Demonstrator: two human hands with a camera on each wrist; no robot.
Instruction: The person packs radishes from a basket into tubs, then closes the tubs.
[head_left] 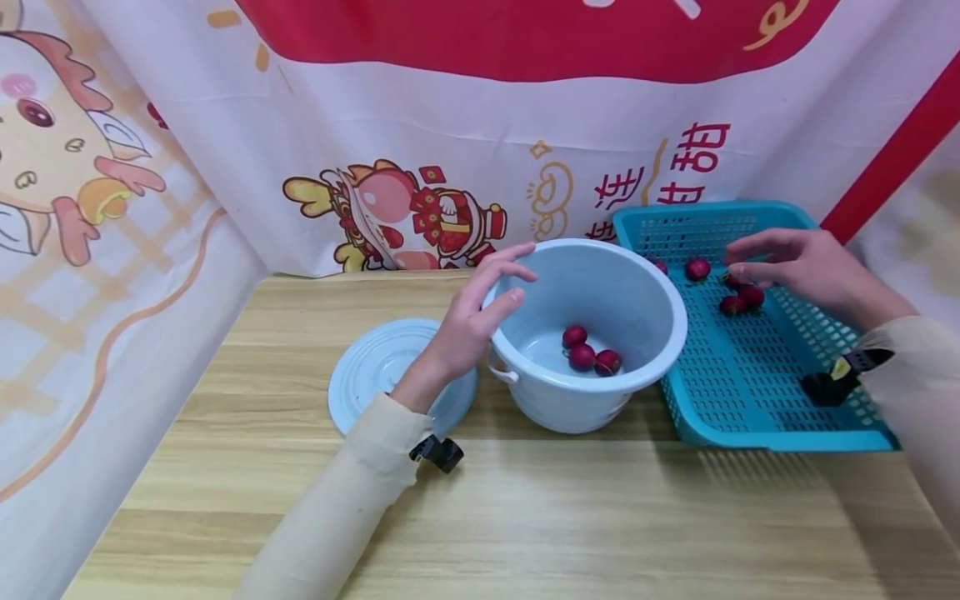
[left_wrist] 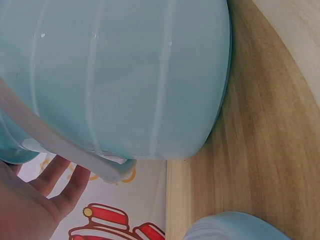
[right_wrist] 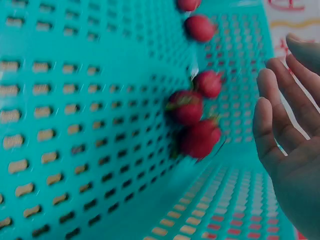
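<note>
A light blue bucket (head_left: 577,408) stands upright with three red radishes (head_left: 581,357) on its floor. My left hand (head_left: 480,312) is at the bucket's left rim, fingers loosely spread and thumb reaching over the edge. In the left wrist view, fingers (left_wrist: 70,192) of that hand lie beside the bucket's white handle (left_wrist: 65,145). My right hand (head_left: 806,267) hovers above the turquoise basket (head_left: 735,439) with nothing in it. Several radishes (right_wrist: 200,140) lie in the basket near its back, and the right fingers (right_wrist: 285,100) are relaxed and apart from them.
A round light blue lid (head_left: 360,367) lies flat on the wooden table (head_left: 525,517), left of the bucket. The basket stands close against the bucket's right side. A printed white cloth (head_left: 420,108) hangs along the back edge.
</note>
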